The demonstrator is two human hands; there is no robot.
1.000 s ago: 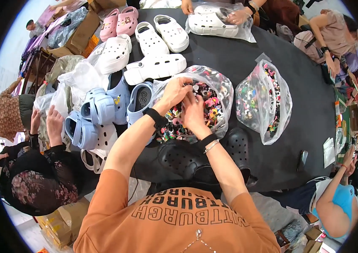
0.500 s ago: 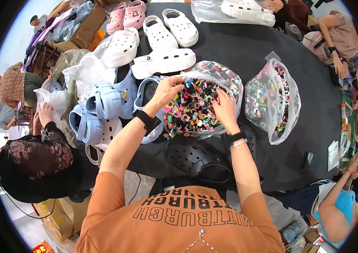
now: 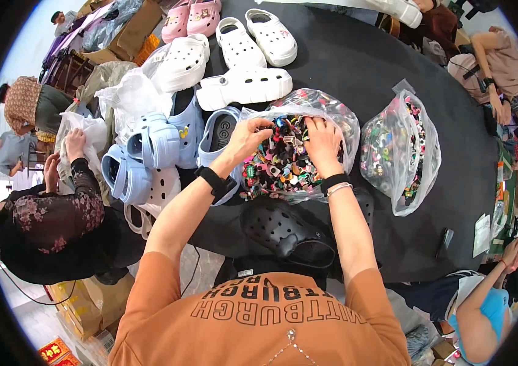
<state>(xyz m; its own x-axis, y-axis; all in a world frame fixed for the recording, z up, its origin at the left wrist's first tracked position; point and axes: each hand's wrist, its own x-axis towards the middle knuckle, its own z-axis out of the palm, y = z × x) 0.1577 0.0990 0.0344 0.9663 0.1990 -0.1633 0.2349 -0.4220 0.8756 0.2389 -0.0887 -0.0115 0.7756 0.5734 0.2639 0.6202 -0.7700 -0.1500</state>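
A clear plastic bag (image 3: 347, 131) full of small colourful shoe charms (image 3: 283, 161) lies open on the black table in front of me. My left hand (image 3: 250, 139) is at the bag's left rim, its thumb and fingers bent together over the charms. What they pinch, if anything, is too small to make out. On the right side of the pile, my right hand (image 3: 323, 141) has its fingers stretched out and resting among the charms. Nearest me sits a black clog (image 3: 286, 232), just below the bag.
A second bag of charms (image 3: 399, 149) stands to the right. Light blue clogs (image 3: 155, 140), white clogs (image 3: 247, 88) and pink clogs (image 3: 192, 19) crowd the left and far side. At the left, a person (image 3: 51, 219) handles white plastic wrapping (image 3: 82, 131). A small black object (image 3: 444, 243) lies at the right.
My right hand has shifted leftward and farther over the charms, its fingers now spread on the pile. My left hand stays by the left rim. The whole view has shifted slightly.
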